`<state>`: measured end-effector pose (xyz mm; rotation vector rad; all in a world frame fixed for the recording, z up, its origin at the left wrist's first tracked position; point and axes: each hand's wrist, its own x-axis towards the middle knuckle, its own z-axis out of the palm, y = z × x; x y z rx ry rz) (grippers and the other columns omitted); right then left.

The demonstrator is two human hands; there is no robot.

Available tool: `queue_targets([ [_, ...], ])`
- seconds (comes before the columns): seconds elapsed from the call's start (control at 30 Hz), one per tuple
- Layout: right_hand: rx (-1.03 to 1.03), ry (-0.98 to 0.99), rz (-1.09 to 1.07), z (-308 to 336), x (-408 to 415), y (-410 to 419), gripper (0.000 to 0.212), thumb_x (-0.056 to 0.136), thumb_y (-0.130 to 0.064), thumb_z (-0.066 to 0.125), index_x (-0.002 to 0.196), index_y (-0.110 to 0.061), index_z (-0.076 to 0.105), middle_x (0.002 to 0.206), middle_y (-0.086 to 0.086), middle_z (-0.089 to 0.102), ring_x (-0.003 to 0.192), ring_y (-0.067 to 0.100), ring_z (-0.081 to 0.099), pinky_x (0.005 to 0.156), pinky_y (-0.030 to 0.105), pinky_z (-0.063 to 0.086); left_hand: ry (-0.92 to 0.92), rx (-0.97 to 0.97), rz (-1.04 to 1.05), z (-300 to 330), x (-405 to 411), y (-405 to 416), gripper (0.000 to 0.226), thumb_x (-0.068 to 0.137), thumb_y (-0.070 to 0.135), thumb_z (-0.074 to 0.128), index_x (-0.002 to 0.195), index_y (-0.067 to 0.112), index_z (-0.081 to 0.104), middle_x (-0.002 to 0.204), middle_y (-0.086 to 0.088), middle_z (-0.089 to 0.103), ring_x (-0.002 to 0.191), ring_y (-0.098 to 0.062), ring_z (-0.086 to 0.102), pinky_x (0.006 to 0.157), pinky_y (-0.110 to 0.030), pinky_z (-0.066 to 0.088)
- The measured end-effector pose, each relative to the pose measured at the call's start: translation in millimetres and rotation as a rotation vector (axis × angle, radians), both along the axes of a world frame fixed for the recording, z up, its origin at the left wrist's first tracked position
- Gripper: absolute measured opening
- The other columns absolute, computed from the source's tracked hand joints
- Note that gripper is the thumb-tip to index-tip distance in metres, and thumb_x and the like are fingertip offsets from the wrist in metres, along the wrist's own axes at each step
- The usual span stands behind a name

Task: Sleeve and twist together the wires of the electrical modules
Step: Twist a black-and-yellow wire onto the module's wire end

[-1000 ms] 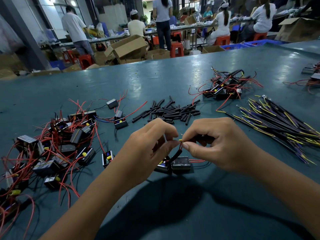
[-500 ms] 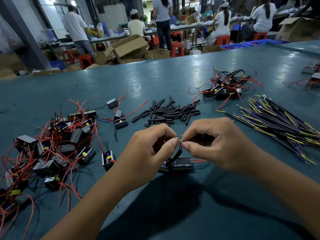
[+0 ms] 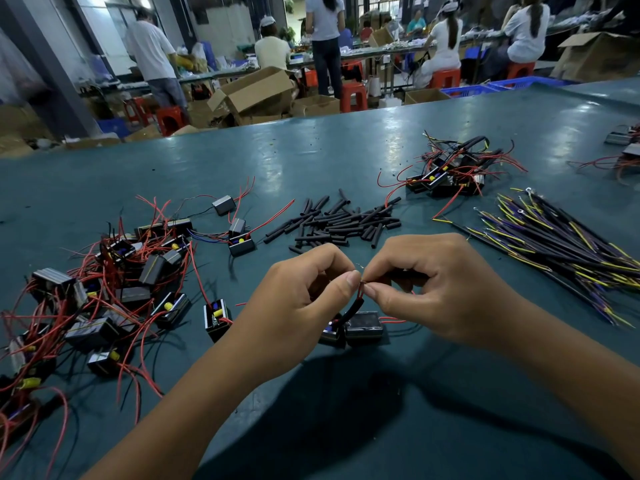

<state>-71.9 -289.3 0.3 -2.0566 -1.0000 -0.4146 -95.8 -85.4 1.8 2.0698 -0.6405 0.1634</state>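
Note:
My left hand (image 3: 298,303) and my right hand (image 3: 436,289) meet over the green table, each pinching the red wire ends (image 3: 361,289) between thumb and forefinger. A black sleeve (image 3: 351,308) runs down from the pinch to two small black modules (image 3: 360,326) lying side by side on the table below my hands. Bare wire strands stick up just above the fingertips. The rest of the wire is hidden inside my curled fingers.
A tangle of modules with red wires (image 3: 104,289) covers the left. Loose black sleeves (image 3: 339,223) lie in the middle. A pile of joined modules (image 3: 450,171) and a bundle of yellow-purple-black wires (image 3: 561,244) sit right. People work at benches behind.
My hands stay together at the same spot; the fingertips shift slightly on the wire ends. The modules below have barely moved.

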Motion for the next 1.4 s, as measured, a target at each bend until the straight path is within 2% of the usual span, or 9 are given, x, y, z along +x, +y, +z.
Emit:
queue_targets([
  [0.2,-0.052,-0.096,-0.007,2,-1,0,0.002,0.082,-0.01,0.072,0.08,-0.011,0.073,0.072,-0.011,0.06,0.064,-0.001,0.051,0.063,0.012,0.037,0.113,-0.06,0.019,1,-1,-3,0.021,0.095,0.027,0.055,0.075,0.024,0.06,0.055,0.011,0.042,0.048,-0.004,0.034,0.047,-0.016,0.029],
  [0.4,-0.143,-0.245,-0.04,2,-2,0,0.006,0.087,-0.015,0.071,0.083,-0.01,0.073,0.075,-0.002,0.061,0.067,0.012,0.053,0.062,0.03,0.046,0.548,-0.33,0.001,7,-6,-6,0.036,0.097,0.011,0.054,0.062,0.021,0.055,0.059,-0.002,0.033,0.045,-0.01,0.021,0.04,-0.018,0.02],
  [0.53,-0.172,-0.297,-0.041,2,-3,2,0.006,0.087,-0.015,0.071,0.084,-0.01,0.072,0.076,-0.003,0.061,0.07,0.007,0.047,0.065,0.02,0.041,0.727,-0.395,-0.05,9,-6,-6,0.035,0.092,0.016,0.052,0.058,0.022,0.047,0.059,0.003,0.029,0.048,-0.011,0.014,0.039,-0.018,0.015],
  [0.6,-0.156,-0.261,-0.039,2,-3,2,0.005,0.087,-0.015,0.071,0.083,-0.011,0.072,0.075,-0.005,0.06,0.069,0.003,0.045,0.066,0.018,0.039,0.597,-0.342,0.013,6,-3,-6,0.027,0.087,0.023,0.055,0.06,0.021,0.05,0.057,0.002,0.032,0.045,-0.011,0.02,0.039,-0.019,0.02],
  [0.7,-0.087,-0.167,-0.034,2,1,-1,0.004,0.084,-0.012,0.072,0.08,-0.011,0.071,0.072,-0.012,0.054,0.066,-0.003,0.046,0.065,0.013,0.036,0.04,-0.059,0.062,0,2,1,0.014,0.089,0.03,0.056,0.076,0.029,0.057,0.06,0.013,0.046,0.049,-0.006,0.037,0.048,-0.019,0.033],
  [0.83,-0.048,-0.081,-0.016,1,4,-3,0.002,0.083,-0.011,0.071,0.081,-0.011,0.072,0.072,-0.014,0.057,0.065,-0.002,0.05,0.065,0.01,0.035,-0.358,0.175,-0.046,-1,10,11,0.005,0.096,0.024,0.064,0.099,0.02,0.064,0.092,0.012,0.058,0.071,-0.015,0.056,0.061,-0.025,0.047],
  [0.97,-0.059,-0.046,0.025,0,6,-4,0.002,0.085,-0.011,0.07,0.085,-0.011,0.072,0.075,-0.018,0.056,0.067,-0.002,0.052,0.066,0.009,0.035,-0.501,0.205,-0.032,-7,17,11,0.012,0.098,0.015,0.061,0.098,0.007,0.069,0.092,-0.003,0.06,0.072,-0.02,0.055,0.062,-0.033,0.046],
  [1.17,-0.04,0.003,0.049,-1,7,-4,0.003,0.084,-0.012,0.07,0.086,-0.012,0.072,0.073,-0.018,0.058,0.066,0.0,0.053,0.065,0.008,0.035,-0.605,0.267,-0.071,-11,19,9,0.011,0.106,0.024,0.044,0.106,0.02,0.054,0.096,0.0,0.057,0.074,-0.02,0.052,0.06,-0.036,0.047],
  [1.4,0.025,0.124,0.054,-4,7,-4,0.002,0.085,-0.014,0.07,0.084,-0.014,0.071,0.07,-0.011,0.061,0.063,0.002,0.052,0.062,0.008,0.034,-0.673,0.366,-0.048,-14,19,12,0.007,0.103,0.014,0.051,0.109,0.018,0.051,0.101,0.002,0.057,0.078,-0.019,0.054,0.055,-0.044,0.049],
])
